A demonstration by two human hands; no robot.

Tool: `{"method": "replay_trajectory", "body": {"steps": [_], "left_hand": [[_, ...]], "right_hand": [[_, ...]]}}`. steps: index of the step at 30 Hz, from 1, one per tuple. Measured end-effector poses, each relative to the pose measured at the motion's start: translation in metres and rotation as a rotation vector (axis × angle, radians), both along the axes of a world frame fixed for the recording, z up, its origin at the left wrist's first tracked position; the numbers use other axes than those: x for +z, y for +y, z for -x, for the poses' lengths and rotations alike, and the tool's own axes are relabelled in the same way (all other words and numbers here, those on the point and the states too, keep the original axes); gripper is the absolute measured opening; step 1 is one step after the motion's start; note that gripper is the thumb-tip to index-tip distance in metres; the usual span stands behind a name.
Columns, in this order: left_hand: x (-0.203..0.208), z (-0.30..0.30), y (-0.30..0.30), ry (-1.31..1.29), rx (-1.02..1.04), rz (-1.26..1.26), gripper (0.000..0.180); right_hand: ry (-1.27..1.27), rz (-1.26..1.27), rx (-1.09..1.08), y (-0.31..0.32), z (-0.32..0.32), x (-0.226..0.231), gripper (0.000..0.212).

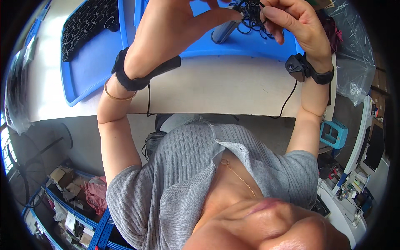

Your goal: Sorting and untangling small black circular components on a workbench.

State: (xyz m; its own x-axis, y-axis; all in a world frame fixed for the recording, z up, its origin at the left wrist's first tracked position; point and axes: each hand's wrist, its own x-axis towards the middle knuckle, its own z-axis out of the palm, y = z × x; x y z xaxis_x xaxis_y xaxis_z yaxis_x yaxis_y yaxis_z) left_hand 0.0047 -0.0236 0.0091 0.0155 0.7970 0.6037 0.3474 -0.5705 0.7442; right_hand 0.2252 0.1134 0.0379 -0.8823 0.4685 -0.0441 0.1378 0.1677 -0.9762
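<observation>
A loose cluster of black rings (251,18) hangs between the person's hands, over the blue middle tray (258,49) near the far edge of the view. The right hand (302,31) has its thumb and forefinger pinching a ring on the cluster's right side. The left hand (166,33) reaches its thumb to the cluster's left side, beside the upper end of a tilted grey tube (225,33); its other fingers run past the upper border, so I cannot tell whether that grip is pinching anything.

The room between the thumbs is narrow, taken up by the rings, while the forearms stand well apart. A broad pale strip of worktop (221,85) runs from the middle tray's near rim to the worktop's front edge. Two thin cables drop from the wrists to that edge. Left of the left forearm, another blue tray (83,81) holds a dark mass of rings (89,27) at its far end, with bare tray floor nearer the person. Clear plastic sheeting (354,58) hangs just beyond the worktop's right edge.
</observation>
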Motion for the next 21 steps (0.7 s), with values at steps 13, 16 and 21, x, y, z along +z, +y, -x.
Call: {"method": "replay_trajectory", "body": {"steps": [13,16,21], "left_hand": [[-0.001,0.006,0.005,0.187,-0.029,-0.203,0.045],[0.001,0.006,0.005,0.191,-0.005,-0.167,0.047],[0.003,0.006,0.005,0.222,0.012,-0.141,0.048]], "right_hand": [[0.048,-0.003,0.059,0.005,0.006,-0.006,0.022],[0.034,-0.032,0.056,0.007,0.006,-0.009,0.021],[0.014,-0.007,0.074,0.012,0.009,-0.015,0.02]]}}
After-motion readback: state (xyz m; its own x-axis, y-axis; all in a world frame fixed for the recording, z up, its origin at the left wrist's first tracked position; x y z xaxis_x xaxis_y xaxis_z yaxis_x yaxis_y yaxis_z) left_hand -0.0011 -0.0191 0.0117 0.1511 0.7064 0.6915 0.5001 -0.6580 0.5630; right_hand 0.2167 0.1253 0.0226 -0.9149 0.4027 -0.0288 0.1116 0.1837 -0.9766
